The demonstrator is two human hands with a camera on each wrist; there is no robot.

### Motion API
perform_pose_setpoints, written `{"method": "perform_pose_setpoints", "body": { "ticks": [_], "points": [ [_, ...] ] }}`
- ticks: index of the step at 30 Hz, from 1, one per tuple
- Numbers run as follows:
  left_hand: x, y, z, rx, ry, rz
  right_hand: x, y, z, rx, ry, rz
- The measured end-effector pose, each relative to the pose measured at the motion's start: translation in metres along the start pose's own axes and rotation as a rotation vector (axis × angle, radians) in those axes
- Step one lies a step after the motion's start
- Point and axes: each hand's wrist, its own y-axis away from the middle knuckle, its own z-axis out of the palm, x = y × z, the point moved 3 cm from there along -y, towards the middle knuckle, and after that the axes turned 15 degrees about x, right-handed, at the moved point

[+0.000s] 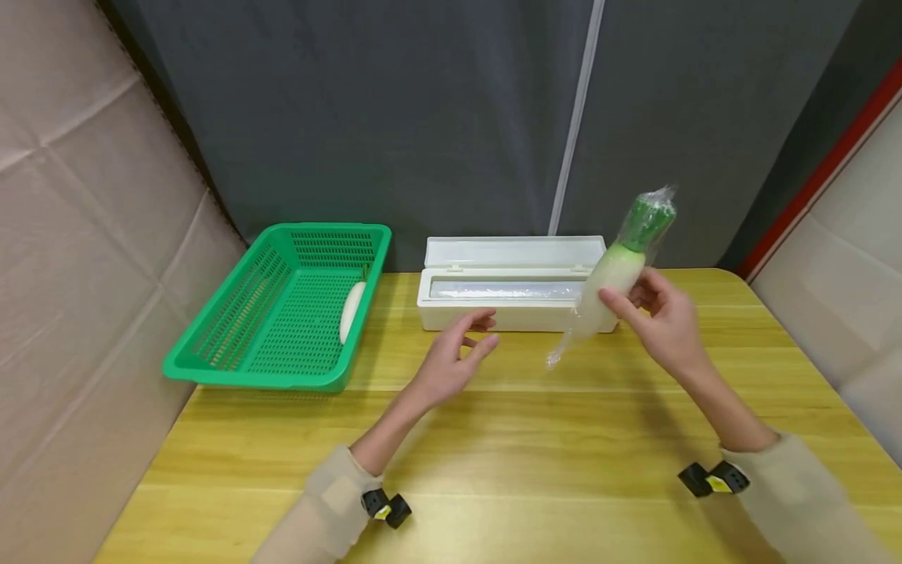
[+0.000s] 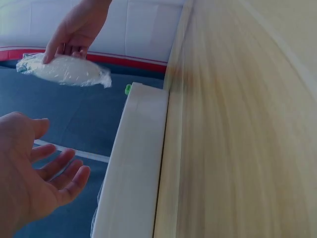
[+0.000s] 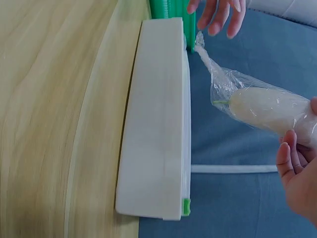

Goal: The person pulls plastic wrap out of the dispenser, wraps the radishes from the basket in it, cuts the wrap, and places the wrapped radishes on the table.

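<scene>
A white radish [image 1: 611, 276] with a cut green top is wrapped in clear plastic film, its lower end twisted into a tail. My right hand [image 1: 665, 321] grips it between thumb and fingers, raised above the table in front of the box's right end. My left hand [image 1: 454, 356] hovers before the white film box [image 1: 514, 317], holding nothing, its fingers loosely bent. In the left wrist view the left hand [image 2: 37, 171] has its fingers spread and apart from the wrapped radish [image 2: 69, 70]. The right wrist view shows the twisted film tail [image 3: 202, 49] below the left fingers.
On the left stands a green basket [image 1: 282, 384] with a second white radish [image 1: 351, 312] against its right side. The box's lid [image 1: 514, 251] is raised at the back, and a film roll [image 1: 503, 290] lies inside. A grey curtain [image 1: 387, 117] hangs behind the wooden table [image 1: 528, 470].
</scene>
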Motion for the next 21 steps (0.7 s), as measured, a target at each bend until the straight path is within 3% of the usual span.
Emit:
{"method": "perform_pose_setpoints", "body": {
  "ticks": [10, 21],
  "points": [
    [-0.012, -0.011, -0.02, 0.112, -0.062, 0.038, 0.014, -0.013, -0.017, 0.038, 0.144, -0.03],
    [-0.025, -0.017, -0.034, 0.177, -0.146, 0.084, 0.038, -0.025, -0.038, 0.056, 0.268, 0.034]
  ]
}}
